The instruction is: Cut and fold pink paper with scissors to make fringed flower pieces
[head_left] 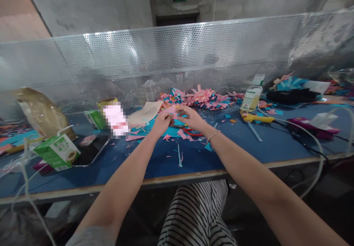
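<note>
Over the middle of the blue table, my left hand (162,123) is closed in a pinch at the edge of a piece of pink paper (169,109). My right hand (192,118) meets it from the other side, its curved fingers and thumb around the same pink paper. The fingertips nearly touch, and what lies between them is small and partly hidden. Beneath both hands is blue paper (173,132) with pink and blue scraps around it. A cream sheet (146,113) lies just left of my hands. Behind them sit fringed pink and blue paper pompoms (203,97).
On the left are a lit phone (115,120), a green drink carton (58,152) and a dark tablet (90,151). To the right stand a clear bottle (252,95) and a yellow glue gun (257,118) with cables. A perforated metal screen (179,54) borders the table's back.
</note>
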`<state>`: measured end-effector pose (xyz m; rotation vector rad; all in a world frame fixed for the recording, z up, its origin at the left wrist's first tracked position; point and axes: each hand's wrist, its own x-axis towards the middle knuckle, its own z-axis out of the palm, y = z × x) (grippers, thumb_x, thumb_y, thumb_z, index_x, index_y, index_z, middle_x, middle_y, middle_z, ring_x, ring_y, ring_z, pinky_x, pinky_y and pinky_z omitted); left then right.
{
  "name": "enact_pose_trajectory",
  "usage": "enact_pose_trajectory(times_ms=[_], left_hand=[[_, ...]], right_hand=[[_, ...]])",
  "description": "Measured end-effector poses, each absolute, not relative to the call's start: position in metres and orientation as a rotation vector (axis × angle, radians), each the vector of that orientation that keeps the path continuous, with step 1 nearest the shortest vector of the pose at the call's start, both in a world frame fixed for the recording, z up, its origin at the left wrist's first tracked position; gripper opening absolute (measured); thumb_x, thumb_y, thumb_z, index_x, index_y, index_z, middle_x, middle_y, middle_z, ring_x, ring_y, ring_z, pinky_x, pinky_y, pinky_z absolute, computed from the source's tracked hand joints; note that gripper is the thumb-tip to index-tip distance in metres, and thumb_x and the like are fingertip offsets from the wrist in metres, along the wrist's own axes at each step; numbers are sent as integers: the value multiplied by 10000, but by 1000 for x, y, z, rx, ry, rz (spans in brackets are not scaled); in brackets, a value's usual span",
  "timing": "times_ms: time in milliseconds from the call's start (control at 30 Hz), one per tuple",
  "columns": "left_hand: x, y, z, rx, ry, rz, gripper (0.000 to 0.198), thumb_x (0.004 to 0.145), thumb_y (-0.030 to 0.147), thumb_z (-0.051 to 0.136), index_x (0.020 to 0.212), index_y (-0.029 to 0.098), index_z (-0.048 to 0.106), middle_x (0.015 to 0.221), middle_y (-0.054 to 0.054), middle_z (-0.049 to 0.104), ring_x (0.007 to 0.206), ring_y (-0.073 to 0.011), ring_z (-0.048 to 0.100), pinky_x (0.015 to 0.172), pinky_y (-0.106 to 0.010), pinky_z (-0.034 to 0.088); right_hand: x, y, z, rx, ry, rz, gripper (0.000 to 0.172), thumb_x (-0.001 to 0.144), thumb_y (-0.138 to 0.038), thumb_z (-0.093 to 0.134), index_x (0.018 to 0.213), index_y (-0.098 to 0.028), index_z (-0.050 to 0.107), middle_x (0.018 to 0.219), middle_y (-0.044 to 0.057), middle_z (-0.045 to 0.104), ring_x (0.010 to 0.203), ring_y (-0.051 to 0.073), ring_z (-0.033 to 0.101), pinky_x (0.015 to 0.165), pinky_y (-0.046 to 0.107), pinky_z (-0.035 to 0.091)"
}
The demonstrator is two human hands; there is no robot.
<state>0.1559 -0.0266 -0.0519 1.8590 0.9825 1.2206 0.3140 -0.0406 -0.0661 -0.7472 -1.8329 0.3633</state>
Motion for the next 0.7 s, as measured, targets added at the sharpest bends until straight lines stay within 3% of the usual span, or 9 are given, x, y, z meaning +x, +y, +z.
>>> enact_pose_trajectory(times_ms=[67,200,500,700], left_hand=[[155,-25,-52,1849,964,1225,275,675,367,611,510,157,551,476,-10,549,441,-105,490,480,-231,383],[156,-25,-55,1729,879,1214,278,635,412,635,564,148,585,505,-14,558,481,-112,513,523,-250,420],[159,-27,-57,1461,783,1253,249,475,291,734,600,128,594,529,0,566,538,-102,547,599,-258,449],[157,-24,-57,1512,836,1269,264,482,292,732,622,127,581,517,20,548,511,-90,532,598,-266,460]], right_hand=[[314,-44,-65,-705,-1884,330,242,706,-205,561,948,-206,581,1047,65,522,870,143,555,660,265,507],[313,-47,-63,-728,-1846,223,105,738,-240,551,798,-193,623,952,64,554,900,156,547,661,267,516],[316,-45,-62,-775,-1814,115,122,743,-284,573,749,-179,635,870,60,597,858,152,558,709,279,496],[317,-41,-65,-756,-1824,140,144,727,-320,589,731,-182,631,870,57,597,842,157,560,697,288,495]])
